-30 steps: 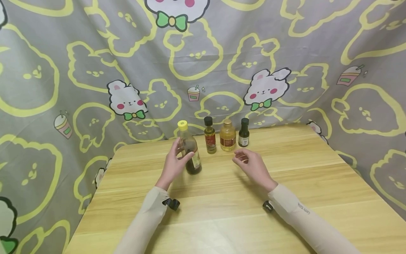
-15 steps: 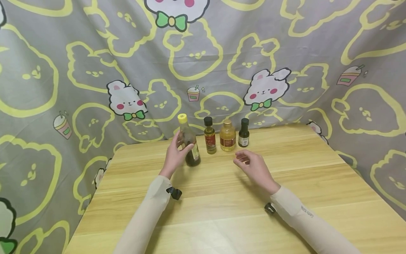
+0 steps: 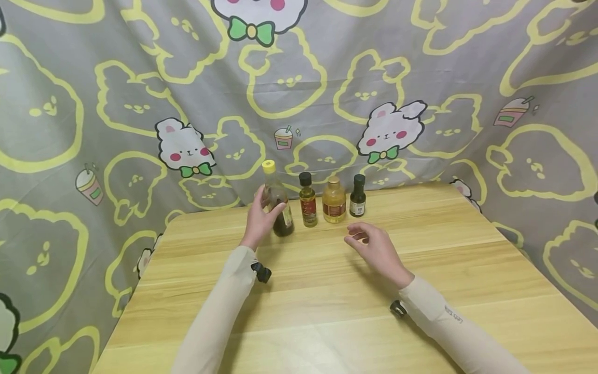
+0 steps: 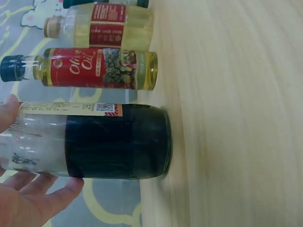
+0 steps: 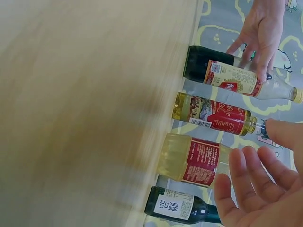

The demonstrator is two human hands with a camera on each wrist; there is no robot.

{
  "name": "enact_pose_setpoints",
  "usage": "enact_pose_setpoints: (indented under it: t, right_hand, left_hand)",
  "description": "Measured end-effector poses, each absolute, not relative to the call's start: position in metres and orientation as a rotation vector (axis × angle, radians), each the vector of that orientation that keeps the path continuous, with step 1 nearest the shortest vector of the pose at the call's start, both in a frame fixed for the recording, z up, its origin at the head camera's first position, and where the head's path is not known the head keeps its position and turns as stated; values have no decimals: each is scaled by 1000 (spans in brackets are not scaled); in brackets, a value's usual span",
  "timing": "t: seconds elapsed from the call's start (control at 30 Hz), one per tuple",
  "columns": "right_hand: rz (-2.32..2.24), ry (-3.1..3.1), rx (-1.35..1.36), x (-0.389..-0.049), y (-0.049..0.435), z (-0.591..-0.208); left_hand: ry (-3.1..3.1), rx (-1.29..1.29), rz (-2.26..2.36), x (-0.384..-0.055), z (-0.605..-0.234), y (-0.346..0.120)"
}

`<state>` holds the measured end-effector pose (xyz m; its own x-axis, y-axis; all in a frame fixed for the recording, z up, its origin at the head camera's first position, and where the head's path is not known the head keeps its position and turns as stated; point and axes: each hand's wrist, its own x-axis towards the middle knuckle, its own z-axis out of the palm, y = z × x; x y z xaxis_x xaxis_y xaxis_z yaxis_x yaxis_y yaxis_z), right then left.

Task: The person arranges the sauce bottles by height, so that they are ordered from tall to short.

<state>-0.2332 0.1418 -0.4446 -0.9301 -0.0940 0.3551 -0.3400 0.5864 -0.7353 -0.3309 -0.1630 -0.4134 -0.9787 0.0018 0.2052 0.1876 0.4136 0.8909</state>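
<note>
My left hand point(image 3: 259, 218) grips a tall glass bottle of dark sauce point(image 3: 283, 224) with a yellow cap, thumb on one side and fingers on the other. The bottle is upright at the left end of a row, its base close over the table. In the left wrist view, its dark liquid point(image 4: 118, 144) fills the lower part. Beside it stands an olive oil bottle point(image 3: 308, 206) with a red label and dark cap. My right hand point(image 3: 378, 250) hovers in front of the row, fingers loosely curved and holding nothing.
Right of the olive oil are a wide bottle of pale yellow liquid point(image 3: 334, 208) and a small dark bottle point(image 3: 357, 201) with a white label. They stand near the back edge of the wooden table point(image 3: 317, 322). A patterned curtain point(image 3: 224, 83) hangs behind.
My left hand has moved the dark sauce bottle away from me toward the back edge, into line with the other bottles. The right hand has barely shifted.
</note>
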Motion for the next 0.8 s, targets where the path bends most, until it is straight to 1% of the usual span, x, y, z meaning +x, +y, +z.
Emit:
enact_pose_setpoints:
  t: [0.3,0.43,0.63,0.8]
  right_hand:
    - [1248,-2548,373,-232,144,-445]
    - [1239,-2562,379,-231,145,-444]
    - [1199,-2597,394,-227,149,-441]
    - [1098,-2676,373,-224,163,-436]
  left_hand:
    - [-2474,-162,-1558,-342,-413,-157]
    - [-2477,-186,-1540,-341,-416,-157]
    - [-2585,-164,-1416,-328,-418,-166]
    - [-2652,-146,-1235,-308,-413,-182]
